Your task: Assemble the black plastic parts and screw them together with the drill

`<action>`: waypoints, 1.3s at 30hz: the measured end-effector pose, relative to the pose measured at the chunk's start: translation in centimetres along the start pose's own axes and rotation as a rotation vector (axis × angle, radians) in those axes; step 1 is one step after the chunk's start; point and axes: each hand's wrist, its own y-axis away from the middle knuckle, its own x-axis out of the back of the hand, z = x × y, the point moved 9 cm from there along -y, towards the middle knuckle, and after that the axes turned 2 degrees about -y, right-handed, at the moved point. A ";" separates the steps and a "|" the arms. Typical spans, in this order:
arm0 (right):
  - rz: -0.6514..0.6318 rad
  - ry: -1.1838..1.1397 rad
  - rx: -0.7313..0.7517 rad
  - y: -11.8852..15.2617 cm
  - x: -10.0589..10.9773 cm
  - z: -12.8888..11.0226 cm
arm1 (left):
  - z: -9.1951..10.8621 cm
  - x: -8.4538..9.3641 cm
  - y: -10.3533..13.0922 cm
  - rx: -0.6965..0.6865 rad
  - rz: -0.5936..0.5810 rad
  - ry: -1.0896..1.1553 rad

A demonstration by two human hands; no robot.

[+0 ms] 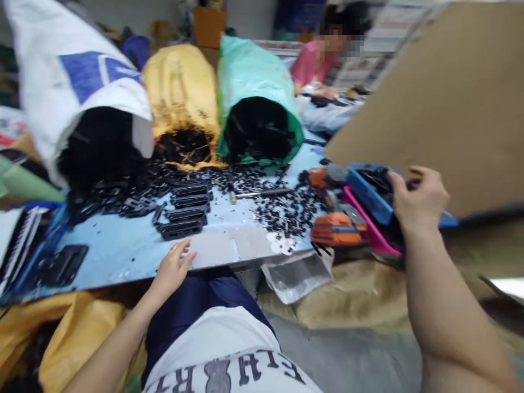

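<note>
On my left hand [174, 267] the fingers are loosely bent and parted, the thumb standing off from them, just at the front edge of the table [110, 240] beside a grey pad [213, 248]. My right hand [421, 199] arches over the blue bin [370, 199], fingers curved and thumb pointing down; blur and angle keep me from telling whether the tips pinch anything. The black parts [379, 179] lie inside that bin, below the thumb and within its rim.

Close on the right I have tight room: the cardboard sheet [442, 98] slants up behind the hand, and a pink bin [370, 229] sits against the blue one, with an orange tool [335, 230] to its left. A clear plastic bag [298, 273] hangs over the front edge.

Ahead of my left hand, four black frames [186, 214] lie in a row running away from me. Blue tabletop shows between them and a flat black piece [67, 265] near the left end, giving sideways room. Small dark pieces [278, 213] scatter across the middle, a rod-like tool [266, 192] among them.

Along the back, white [45, 71], yellow [180, 82] and green [256, 71] sacks gape toward me. Beyond, a person in pink [311, 63] bends over another surface.
</note>
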 end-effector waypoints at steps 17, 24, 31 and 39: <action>-0.827 -0.349 0.989 30.7 -16.0 -25.5 | -14.2 10.9 -8.9 0.420 0.220 -0.768; -0.883 -0.433 0.888 30.3 -16.9 -23.8 | -15.5 10.7 -8.1 0.322 0.172 -0.534; -1.234 -1.040 -0.078 30.4 -19.2 -25.1 | -5.6 4.1 -2.7 0.271 0.222 0.136; -1.380 -1.340 -0.115 31.6 -16.6 -28.8 | 2.3 -0.1 -1.3 0.118 0.245 0.406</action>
